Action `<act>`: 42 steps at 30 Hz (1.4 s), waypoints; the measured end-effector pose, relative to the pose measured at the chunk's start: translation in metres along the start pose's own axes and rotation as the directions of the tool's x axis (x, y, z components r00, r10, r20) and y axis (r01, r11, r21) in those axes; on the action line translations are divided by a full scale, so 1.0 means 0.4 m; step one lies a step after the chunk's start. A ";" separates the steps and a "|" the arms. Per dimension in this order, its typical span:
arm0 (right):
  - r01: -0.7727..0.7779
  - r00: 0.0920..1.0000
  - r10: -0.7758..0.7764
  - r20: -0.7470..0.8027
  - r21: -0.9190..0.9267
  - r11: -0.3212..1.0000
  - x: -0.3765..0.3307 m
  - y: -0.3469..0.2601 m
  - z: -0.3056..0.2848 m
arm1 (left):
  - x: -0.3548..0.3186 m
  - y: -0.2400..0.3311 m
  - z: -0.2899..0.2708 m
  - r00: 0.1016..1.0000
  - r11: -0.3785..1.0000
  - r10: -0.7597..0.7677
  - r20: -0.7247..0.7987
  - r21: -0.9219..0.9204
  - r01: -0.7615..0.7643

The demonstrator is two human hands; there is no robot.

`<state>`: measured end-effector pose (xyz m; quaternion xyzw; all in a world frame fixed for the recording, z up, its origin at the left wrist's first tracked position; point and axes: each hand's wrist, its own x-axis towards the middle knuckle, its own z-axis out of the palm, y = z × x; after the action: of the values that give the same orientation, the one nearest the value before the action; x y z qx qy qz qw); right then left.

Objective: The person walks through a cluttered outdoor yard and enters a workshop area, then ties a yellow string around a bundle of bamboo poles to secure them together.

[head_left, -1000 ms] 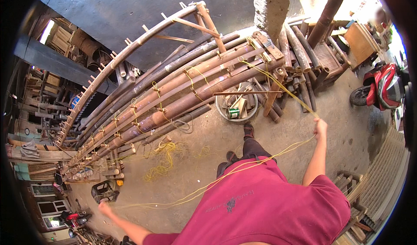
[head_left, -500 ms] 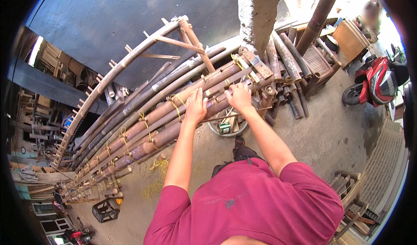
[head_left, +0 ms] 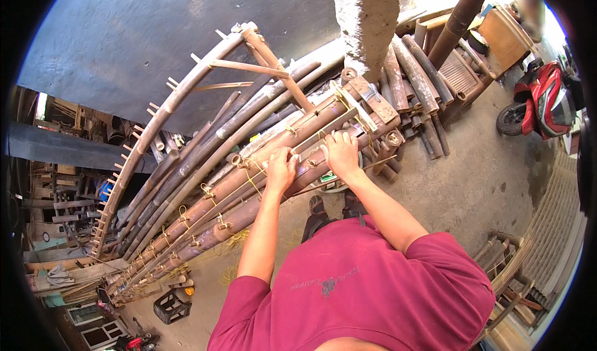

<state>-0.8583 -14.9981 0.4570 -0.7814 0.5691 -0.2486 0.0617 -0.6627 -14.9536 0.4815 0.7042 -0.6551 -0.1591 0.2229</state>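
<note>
A long frame of thick brown bamboo poles stretches in front of me, with an upper pole [head_left: 208, 191] and a nearer pole [head_left: 241, 214]. Thin slats run between them, and loops of yellow cord [head_left: 183, 213] stand along their length. My left hand [head_left: 282, 169] lies over the middle of the frame, fingers curled in. To its right, my right hand [head_left: 341, 152] has its fingers bent over the same strip between the poles. What lies under the fingertips is hidden. A wooden block [head_left: 376, 102] sits at the frame's right end.
A curved bamboo rack with pegs [head_left: 163, 111] leans at the left, by a blue-grey wall [head_left: 186, 21]. Bamboo tubes [head_left: 413, 71] are piled at the right, past a rough pillar [head_left: 364, 27]. A red motorbike [head_left: 547, 102] and a black stool [head_left: 171, 306] stand on the floor.
Both hands have shifted slightly down in the view. The left hand's fingers, straighter before, are now curled. The view has turned a little, and the bin below is more covered by the frame.
</note>
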 end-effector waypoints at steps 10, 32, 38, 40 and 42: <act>0.368 0.744 -0.485 0.459 0.324 0.871 0.140 -0.052 -0.045 | 0.001 -0.007 0.004 0.992 0.996 0.068 -0.111 -0.054 -0.074; 0.122 0.953 -0.220 0.209 0.398 0.909 0.163 -0.055 0.023 | 0.086 0.016 0.052 0.908 0.806 -0.383 0.172 -0.419 0.419; -0.020 0.960 -0.089 0.264 0.383 0.924 0.159 -0.061 0.057 | 0.086 0.017 0.055 0.894 0.805 -0.415 0.169 -0.390 0.448; 0.017 0.980 -0.094 0.176 0.395 0.919 0.141 -0.025 0.071 | 0.093 0.058 0.036 0.875 0.803 -0.431 0.221 -0.348 0.483; 0.069 0.993 -0.104 0.048 0.469 0.880 0.144 -0.059 0.056 | 0.094 0.002 0.059 0.886 0.773 -0.407 0.224 -0.433 0.464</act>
<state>-0.8149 -15.0470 0.4648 -0.7766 0.4546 -0.3524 0.2571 -0.6721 -14.9934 0.4641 0.7497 -0.4264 -0.4028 0.3064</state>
